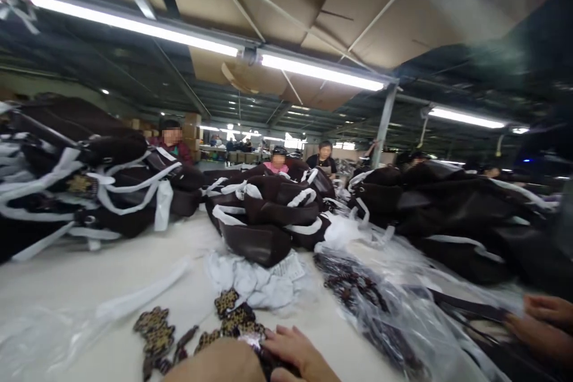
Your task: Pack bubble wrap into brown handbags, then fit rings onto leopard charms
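My right hand (298,355) is at the bottom centre, its fingers bent over a dark strand of charms with something shiny on it. Next to it, blurred, is the back of my left hand (219,363); its fingers are hidden. Just beyond both hands lie brown and gold flower-shaped charms (237,319) on the pale tabletop (111,277). A second bunch of flower charms (156,334) with dark beads lies to the left. Behind them is a crumpled heap of white wrapping (259,280). A clear plastic bag (371,304) holding dark beaded strands lies to the right.
Dark handbags with white-wrapped handles are piled at the left (120,173), centre (268,215) and right (452,215). At the right edge, a co-worker's hands (541,325) hold a dark strap (468,304). Several people sit beyond the piles. Tube lights (317,71) hang overhead.
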The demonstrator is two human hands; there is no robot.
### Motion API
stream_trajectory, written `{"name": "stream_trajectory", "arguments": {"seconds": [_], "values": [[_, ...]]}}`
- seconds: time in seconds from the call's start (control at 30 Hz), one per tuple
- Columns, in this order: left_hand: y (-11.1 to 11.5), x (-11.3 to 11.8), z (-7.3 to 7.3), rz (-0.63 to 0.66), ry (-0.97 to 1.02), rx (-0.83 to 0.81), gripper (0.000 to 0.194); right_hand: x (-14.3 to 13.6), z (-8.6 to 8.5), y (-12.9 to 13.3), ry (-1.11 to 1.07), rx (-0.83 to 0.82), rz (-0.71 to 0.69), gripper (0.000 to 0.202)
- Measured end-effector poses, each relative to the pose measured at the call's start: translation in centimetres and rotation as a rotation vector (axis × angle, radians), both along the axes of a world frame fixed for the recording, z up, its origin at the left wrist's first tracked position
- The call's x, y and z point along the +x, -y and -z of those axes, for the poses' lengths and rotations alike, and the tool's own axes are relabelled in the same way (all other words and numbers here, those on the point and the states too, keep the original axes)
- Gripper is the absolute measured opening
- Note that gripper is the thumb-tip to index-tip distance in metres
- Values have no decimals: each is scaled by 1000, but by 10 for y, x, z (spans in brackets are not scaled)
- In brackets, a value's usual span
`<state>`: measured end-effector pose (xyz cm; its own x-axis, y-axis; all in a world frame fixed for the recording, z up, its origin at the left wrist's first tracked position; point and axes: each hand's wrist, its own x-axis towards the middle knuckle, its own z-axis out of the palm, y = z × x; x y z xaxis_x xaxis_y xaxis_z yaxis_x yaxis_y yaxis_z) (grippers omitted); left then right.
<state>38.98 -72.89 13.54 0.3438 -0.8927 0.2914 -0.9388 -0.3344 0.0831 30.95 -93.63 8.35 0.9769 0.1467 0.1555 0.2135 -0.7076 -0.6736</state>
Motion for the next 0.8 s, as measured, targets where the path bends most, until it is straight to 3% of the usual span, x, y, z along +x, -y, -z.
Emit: {"name": "stream_trajectory", "arguments": {"seconds": [0.13, 0.17, 0.23, 0.3, 0.43, 0.6, 0.7, 0.77, 0.8], "values": [[73, 27, -24, -33, 73, 156, 37, 2, 6, 6, 95, 43, -32, 46], [90, 35, -24, -22, 90, 152, 39, 3, 7, 7, 113, 44, -35, 45], [116, 52, -16, 55, 128, 198, 66, 3, 11, 10, 102, 29, -33, 44], [127, 71, -3, 113, 169, 232, 64, 3, 13, 11, 50, 7, -22, 45], [132, 100, 12, 132, 213, 211, 33, -4, 10, 6, -34, 4, 21, 46], [128, 104, 3, 139, 188, 173, 22, -12, -6, -3, -7, 31, 50, 44], [102, 84, 1, 195, 169, 126, 25, -16, -13, -8, 61, -41, 16, 41], [75, 71, 12, 246, 163, 51, 28, -17, -15, -10, 78, -106, 58, 38], [63, 67, 21, 255, 119, -76, 26, -17, -15, -11, 79, -141, 71, 37]]}}
